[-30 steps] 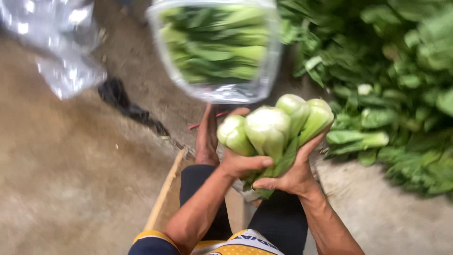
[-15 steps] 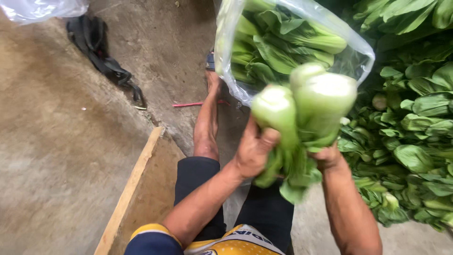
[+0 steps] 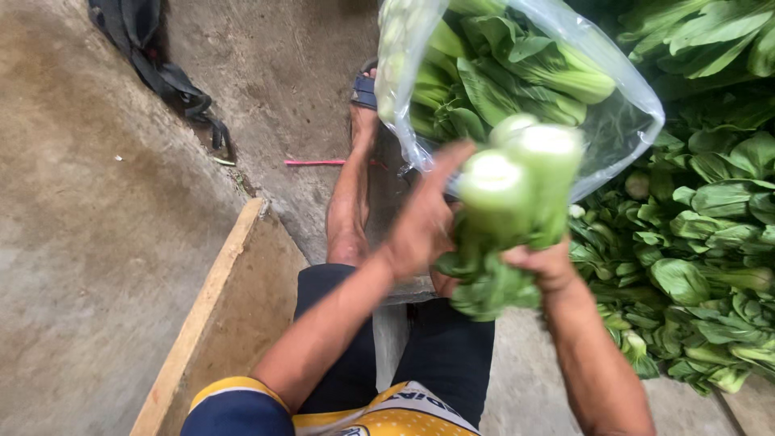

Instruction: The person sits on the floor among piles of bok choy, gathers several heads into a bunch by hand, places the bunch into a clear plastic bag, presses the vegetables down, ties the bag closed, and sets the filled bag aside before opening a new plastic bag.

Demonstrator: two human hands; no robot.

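Both my hands hold one bunch of bok choy (image 3: pixel 517 202), its pale cut stem ends pointing up toward the camera. My left hand (image 3: pixel 424 222) wraps the left side of the bunch, fingers partly lifted. My right hand (image 3: pixel 545 262) grips it lower down from the right. Just beyond the bunch hangs a clear plastic bag (image 3: pixel 622 121) filled with more bok choy, its side touching the stem ends. My leg and sandalled foot (image 3: pixel 355 186) stretch out below on the concrete floor.
A large pile of loose bok choy (image 3: pixel 702 258) lies on the floor at the right. A wooden board (image 3: pixel 202 315) runs diagonally at lower left. A dark strap or cloth (image 3: pixel 165 69) lies at upper left, and a thin red stick (image 3: pixel 315 162) sits near my foot.
The bunch has risen and moved right toward the filled bag. The view has tilted down and closer, so the bag now sits right behind the stems.
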